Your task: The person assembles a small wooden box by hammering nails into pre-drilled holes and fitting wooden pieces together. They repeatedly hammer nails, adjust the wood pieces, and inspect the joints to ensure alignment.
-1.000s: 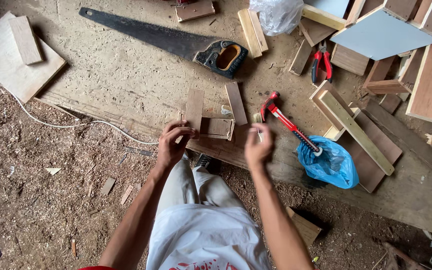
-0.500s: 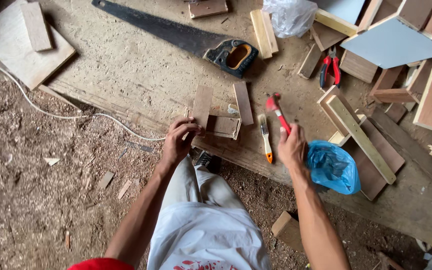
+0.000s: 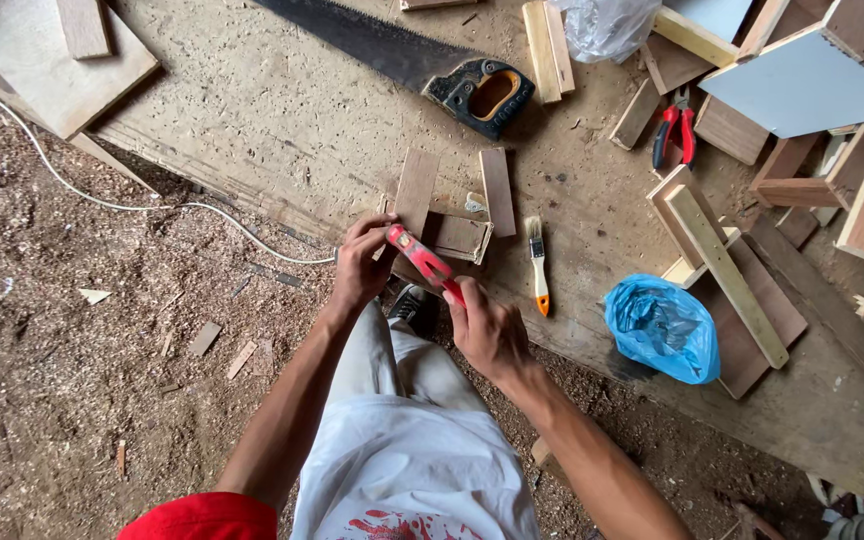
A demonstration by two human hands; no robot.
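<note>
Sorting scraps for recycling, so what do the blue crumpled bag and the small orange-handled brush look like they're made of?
The blue crumpled bag looks like thin plastic film: glossy and wrinkled. The small orange-handled brush seems to have a painted or plastic handle, a dark band and pale bristles; the handle material is unclear.

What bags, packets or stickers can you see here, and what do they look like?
Blue plastic bag: crumpled, on the boards right of the right hand.
Clear whitish plastic bag: bunched, at the top edge right of the saw handle.
Small pale sticker: between two upright wood strips; too small to tell more.
No screens or signs.
</note>
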